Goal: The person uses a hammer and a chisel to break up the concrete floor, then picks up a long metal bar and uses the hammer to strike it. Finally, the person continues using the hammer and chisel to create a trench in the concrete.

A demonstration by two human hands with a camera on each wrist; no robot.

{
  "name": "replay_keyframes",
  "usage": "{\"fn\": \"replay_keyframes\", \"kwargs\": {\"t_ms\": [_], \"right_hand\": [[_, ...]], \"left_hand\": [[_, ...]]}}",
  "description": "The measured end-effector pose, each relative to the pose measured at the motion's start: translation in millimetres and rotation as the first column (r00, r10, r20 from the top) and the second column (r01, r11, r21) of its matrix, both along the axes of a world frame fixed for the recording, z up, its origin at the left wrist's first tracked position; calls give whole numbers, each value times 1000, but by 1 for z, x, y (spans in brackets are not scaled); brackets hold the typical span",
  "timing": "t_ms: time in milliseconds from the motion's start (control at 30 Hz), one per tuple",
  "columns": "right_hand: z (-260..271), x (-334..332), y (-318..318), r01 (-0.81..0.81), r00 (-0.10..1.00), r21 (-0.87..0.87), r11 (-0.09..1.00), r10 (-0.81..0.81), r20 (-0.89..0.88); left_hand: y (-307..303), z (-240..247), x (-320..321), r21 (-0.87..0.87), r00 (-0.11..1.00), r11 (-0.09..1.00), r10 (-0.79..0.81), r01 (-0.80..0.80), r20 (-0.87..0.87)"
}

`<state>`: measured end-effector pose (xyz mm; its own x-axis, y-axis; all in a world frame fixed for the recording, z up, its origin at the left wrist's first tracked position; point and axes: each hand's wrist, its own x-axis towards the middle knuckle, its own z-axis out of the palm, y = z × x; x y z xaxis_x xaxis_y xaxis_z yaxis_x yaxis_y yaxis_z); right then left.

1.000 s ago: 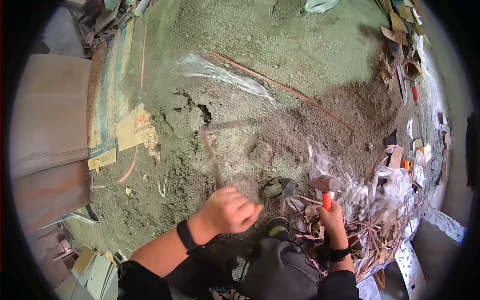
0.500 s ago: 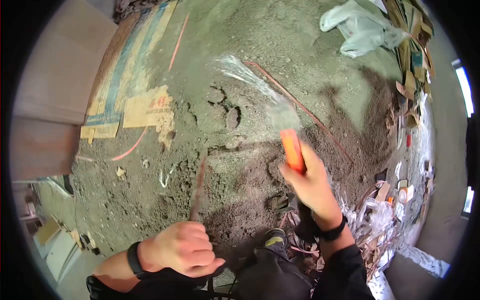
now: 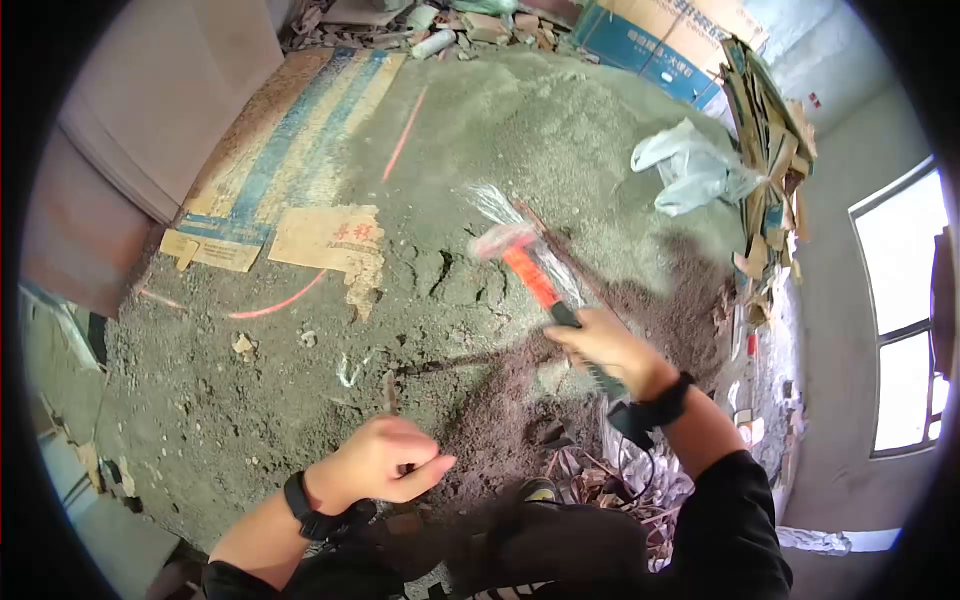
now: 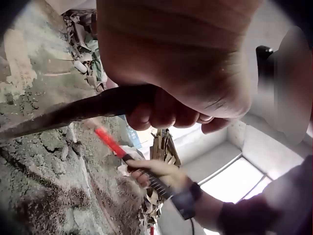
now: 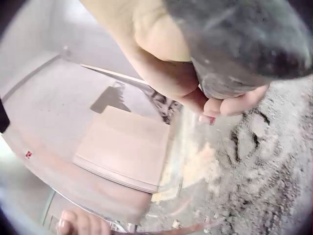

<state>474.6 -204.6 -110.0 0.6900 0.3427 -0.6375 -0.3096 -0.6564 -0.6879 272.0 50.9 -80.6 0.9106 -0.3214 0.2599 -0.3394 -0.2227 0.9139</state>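
My left hand (image 3: 375, 462) grips a long dark steel chisel (image 4: 73, 110), fingers wrapped round its shaft. In the head view only a short stretch of the chisel shows above the fist, pointing at the broken grey floor (image 3: 450, 405). My right hand (image 3: 610, 350) holds a hammer (image 3: 530, 278) by the black lower part of its orange-and-black handle. The hammer's head, blurred, is up and to the left of that hand, over the floor in the head view. In the right wrist view the dark handle end (image 5: 244, 44) fills the top right, with fingers curled beneath.
Loose rubble and a crack lie before me. Flattened cardboard (image 3: 320, 235) covers the floor at left, beside leaning panels (image 3: 170, 100). A white plastic bag (image 3: 690, 170) and stacked cardboard (image 3: 765, 160) stand at right, near a window (image 3: 905, 270). Plastic scraps (image 3: 640, 490) lie near my foot.
My right hand has swung the hammer up from the lower right toward the middle. The left hand, still gripping the chisel, has shifted left. The head view has tilted up, bringing in the window.
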Motion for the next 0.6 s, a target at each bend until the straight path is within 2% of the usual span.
{"fn": "replay_keyframes", "kwargs": {"t_ms": [33, 100, 167, 233, 300, 367, 433, 500, 567, 600], "right_hand": [[40, -7, 5, 8, 998, 26, 1000, -10, 62], [90, -13, 8, -59, 920, -10, 998, 58, 387], [133, -14, 28, 57, 863, -6, 998, -46, 504], [140, 0, 47, 105, 787, 68, 992, -125, 604], [100, 19, 70, 0, 543, 291, 957, -245, 803], [67, 11, 102, 100, 577, 245, 964, -257, 775], [-3, -4, 118, 35, 525, 243, 969, -225, 821], [-83, -22, 106, 34, 537, 81, 996, -87, 839], [-171, -33, 74, -1, 755, 28, 1000, -18, 656], [-169, -38, 70, 36, 754, 71, 997, -74, 653]], "left_hand": [[2, -1, -2, 10, 1000, 1000, -6, 6, 21], [6, -1, -1, 45, 999, 999, -25, 23, 45], [7, -2, 4, -10, 995, 996, -83, 83, 51], [7, -7, 13, -56, 993, 993, -97, 101, 64], [6, -9, 19, -77, 996, 996, -32, 39, 89], [4, -6, 22, -56, 994, 998, -32, 38, 101], [2, -6, 22, -51, 994, 998, -40, 45, 103], [1, -8, 15, -22, 993, 998, -52, 54, 108], [5, -7, 4, 17, 992, 997, -77, 76, 96], [4, -8, -4, -16, 997, 998, -53, 54, 59]]}}
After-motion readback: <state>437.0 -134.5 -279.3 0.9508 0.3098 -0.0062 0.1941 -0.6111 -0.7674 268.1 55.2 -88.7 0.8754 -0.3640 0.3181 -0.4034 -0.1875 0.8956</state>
